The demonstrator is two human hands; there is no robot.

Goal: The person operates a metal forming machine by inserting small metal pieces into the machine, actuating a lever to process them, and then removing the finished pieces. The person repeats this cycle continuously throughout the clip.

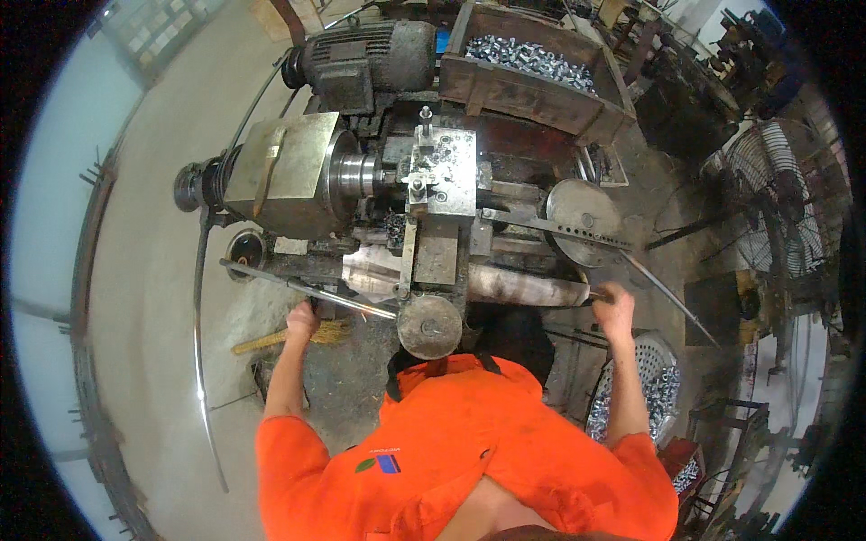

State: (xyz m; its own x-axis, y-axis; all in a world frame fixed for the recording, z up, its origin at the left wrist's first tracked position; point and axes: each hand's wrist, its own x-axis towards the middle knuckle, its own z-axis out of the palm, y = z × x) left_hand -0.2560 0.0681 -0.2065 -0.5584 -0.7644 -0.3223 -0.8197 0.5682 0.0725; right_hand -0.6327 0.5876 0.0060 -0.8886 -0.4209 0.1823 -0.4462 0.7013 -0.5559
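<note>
I stand at an old metal lathe in an orange shirt. My left hand grips a long shiny steel lever that runs along the machine's front left. My right hand is closed on a thin dark handle that slants down to the right, below a round grey disc. Between my hands sit the tool post block and a round handwheel. The chuck faces the tool block.
A rusty wooden bin of small shiny metal parts stands behind the lathe, next to an electric motor. A perforated basket with more parts sits at my right. A standing fan is far right. A small broom lies on the floor.
</note>
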